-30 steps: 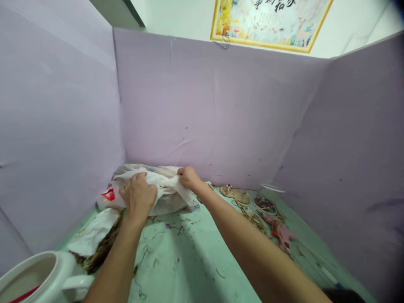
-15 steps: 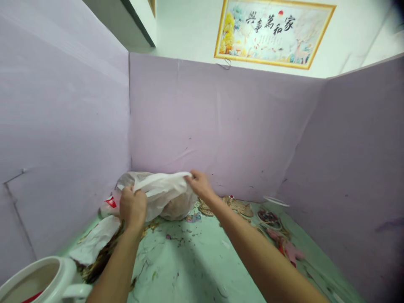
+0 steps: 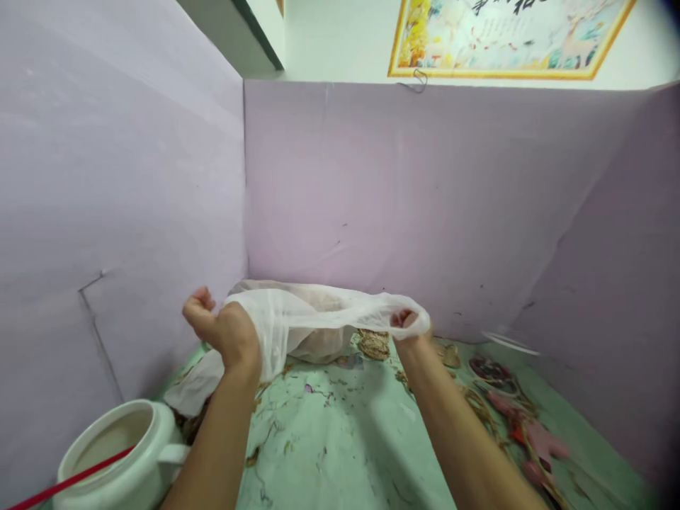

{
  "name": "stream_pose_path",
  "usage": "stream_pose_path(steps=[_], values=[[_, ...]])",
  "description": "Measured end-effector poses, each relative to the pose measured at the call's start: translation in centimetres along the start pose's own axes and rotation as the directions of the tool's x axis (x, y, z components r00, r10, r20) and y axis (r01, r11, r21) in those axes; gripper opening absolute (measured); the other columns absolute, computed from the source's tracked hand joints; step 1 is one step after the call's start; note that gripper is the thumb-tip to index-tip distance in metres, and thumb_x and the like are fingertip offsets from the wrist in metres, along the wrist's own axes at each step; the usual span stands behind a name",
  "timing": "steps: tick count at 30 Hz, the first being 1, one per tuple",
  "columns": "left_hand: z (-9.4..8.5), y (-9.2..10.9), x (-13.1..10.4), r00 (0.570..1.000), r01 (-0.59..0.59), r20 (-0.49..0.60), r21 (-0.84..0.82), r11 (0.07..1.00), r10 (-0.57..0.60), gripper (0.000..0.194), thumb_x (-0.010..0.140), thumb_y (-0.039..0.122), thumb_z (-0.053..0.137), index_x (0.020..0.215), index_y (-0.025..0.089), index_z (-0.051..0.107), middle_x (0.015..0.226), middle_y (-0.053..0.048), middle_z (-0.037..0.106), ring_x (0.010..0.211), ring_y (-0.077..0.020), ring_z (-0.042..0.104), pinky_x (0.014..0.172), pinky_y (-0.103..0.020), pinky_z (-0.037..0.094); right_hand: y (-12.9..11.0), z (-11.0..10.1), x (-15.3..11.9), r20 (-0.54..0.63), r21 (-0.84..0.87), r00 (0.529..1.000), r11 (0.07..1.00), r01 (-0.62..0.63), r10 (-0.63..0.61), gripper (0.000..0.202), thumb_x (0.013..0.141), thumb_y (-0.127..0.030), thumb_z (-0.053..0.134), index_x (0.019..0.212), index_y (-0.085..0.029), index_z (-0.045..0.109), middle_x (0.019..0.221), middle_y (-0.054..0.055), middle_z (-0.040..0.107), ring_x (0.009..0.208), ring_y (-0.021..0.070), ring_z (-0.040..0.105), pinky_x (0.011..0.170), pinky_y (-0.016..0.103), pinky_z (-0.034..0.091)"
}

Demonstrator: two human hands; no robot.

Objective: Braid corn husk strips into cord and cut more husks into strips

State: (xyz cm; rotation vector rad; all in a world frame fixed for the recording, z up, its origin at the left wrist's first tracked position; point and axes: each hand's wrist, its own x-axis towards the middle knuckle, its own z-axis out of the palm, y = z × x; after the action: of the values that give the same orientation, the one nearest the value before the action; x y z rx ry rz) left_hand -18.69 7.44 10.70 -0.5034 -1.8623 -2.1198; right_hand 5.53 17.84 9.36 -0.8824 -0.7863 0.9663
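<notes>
A thin white plastic bag (image 3: pixel 313 312) is stretched sideways between my two hands, low against the back panel. A brownish bulk (image 3: pixel 321 345) shows dimly through its lower part. My left hand (image 3: pixel 226 322) is closed at the bag's left end, with the plastic running against its wrist side; its fingertips are partly hidden. My right hand (image 3: pixel 406 324) has curled fingers inside the loop at the right end and pulls the plastic taut. Beneath is the green tabletop (image 3: pixel 329 439), strewn with small dry scraps.
At front left stands a white pot (image 3: pixel 127 460) with a red stick (image 3: pixel 74 482) across it. White paper (image 3: pixel 196 386) lies behind it. Woven brown pieces (image 3: pixel 375 345), a dish of dark bits (image 3: pixel 494 372) and pink cloth-like pieces (image 3: pixel 542 435) line the right. Lilac panels (image 3: pixel 398 177) enclose the table.
My hands have spread apart, the right one moving right, drawing the bag wide and taut. My left hand has turned outward. The view has shifted, showing more of the pot and its red stick.
</notes>
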Motion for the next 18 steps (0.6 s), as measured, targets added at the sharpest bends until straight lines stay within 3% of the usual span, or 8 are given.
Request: stream_pose_path(steps=[2,4,5,7,8,10,14,18], values=[[-1.5,2.9,-1.3,0.967,-0.253,-0.070,-0.217,0.943,0.244,0.042,0.058,0.003,0.041,0.097,0.018,0.049,0.102,-0.002,0.051,0.099,-0.0149,0.048,0.091,-0.032,0.036,-2.3,0.4,-1.1,-0.168,0.017,0.980,0.994,0.110,-0.106,0.026,0.083,-0.011,0.035,0.105,-0.020,0.044,0.096,0.001,0.050,0.069,0.0072,0.050,0.065,0.024,0.046],[-2.6,5.1,-2.7,0.914,-0.370,0.038,-0.332,0.867,0.405,0.028,0.062,0.003,0.039,0.081,0.018,0.053,0.086,0.000,0.056,0.086,-0.0120,0.053,0.081,-0.026,0.041,-5.1,1.5,-3.0,-0.231,0.022,0.908,0.931,0.364,-0.349,0.021,0.075,-0.008,0.041,0.091,-0.020,0.046,0.084,-0.002,0.050,0.062,0.0054,0.048,0.061,0.021,0.044],[-2.8,5.7,-3.4,0.849,-0.398,0.216,-0.337,0.853,0.481,0.022,0.064,0.005,0.039,0.073,0.018,0.054,0.076,0.002,0.057,0.076,-0.0108,0.054,0.074,-0.023,0.043,-6.4,2.2,-4.1,-0.159,0.015,0.860,0.870,0.493,-0.485,0.016,0.073,-0.011,0.043,0.085,-0.020,0.047,0.079,-0.003,0.050,0.061,0.0060,0.048,0.061,0.021,0.044],[-2.5,6.0,-4.5,0.626,-0.420,0.593,-0.291,0.860,0.506,0.021,0.065,0.007,0.039,0.063,0.018,0.056,0.063,0.002,0.057,0.063,-0.0102,0.054,0.062,-0.021,0.042,-8.1,3.4,-6.2,0.108,-0.035,0.783,0.785,0.619,-0.613,0.010,0.073,-0.014,0.043,0.080,-0.019,0.048,0.076,-0.002,0.053,0.059,0.0074,0.049,0.058,0.022,0.043],[-2.1,5.7,-5.0,0.511,-0.445,0.730,-0.227,0.866,0.454,0.022,0.065,0.008,0.039,0.062,0.018,0.058,0.061,0.001,0.058,0.061,-0.0108,0.054,0.060,-0.021,0.041,-8.2,3.9,-7.0,0.263,-0.077,0.746,0.758,0.648,-0.611,0.010,0.073,-0.014,0.043,0.079,-0.019,0.049,0.075,-0.001,0.054,0.057,0.0075,0.049,0.056,0.022,0.042],[-1.1,4.7,-5.6,0.367,-0.515,0.880,-0.078,0.854,0.302,0.024,0.063,0.009,0.039,0.065,0.018,0.061,0.063,-0.001,0.062,0.063,-0.0131,0.055,0.060,-0.023,0.040,-7.2,4.4,-7.8,0.528,-0.224,0.697,0.712,0.665,-0.485,0.013,0.071,-0.013,0.041,0.077,-0.018,0.052,0.066,-0.002,0.054,0.054,0.0085,0.048,0.054,0.022,0.039],[0.4,2.5,-5.4,0.240,-0.574,0.971,0.140,0.807,0.002,0.026,0.060,0.013,0.041,0.067,0.017,0.066,0.068,-0.007,0.066,0.068,-0.0177,0.059,0.061,-0.025,0.040,-2.1,3.5,-7.3,0.767,-0.580,0.641,0.436,0.688,0.009,0.023,0.066,-0.008,0.041,0.073,-0.018,0.061,0.065,0.001,0.060,0.063,0.0130,0.053,0.059,0.024,0.038],[1.4,0.4,-4.2,0.270,-0.549,0.946,0.304,0.779,-0.179,0.034,0.062,0.018,0.042,0.085,0.018,0.067,0.080,-0.010,0.067,0.076,-0.0231,0.061,0.062,-0.027,0.040,1.9,2.6,-7.1,0.837,-0.547,0.541,0.168,0.820,0.087,0.042,0.064,-0.006,0.045,0.103,-0.016,0.058,0.104,0.009,0.059,0.097,0.0210,0.049,0.080,0.030,0.036]])
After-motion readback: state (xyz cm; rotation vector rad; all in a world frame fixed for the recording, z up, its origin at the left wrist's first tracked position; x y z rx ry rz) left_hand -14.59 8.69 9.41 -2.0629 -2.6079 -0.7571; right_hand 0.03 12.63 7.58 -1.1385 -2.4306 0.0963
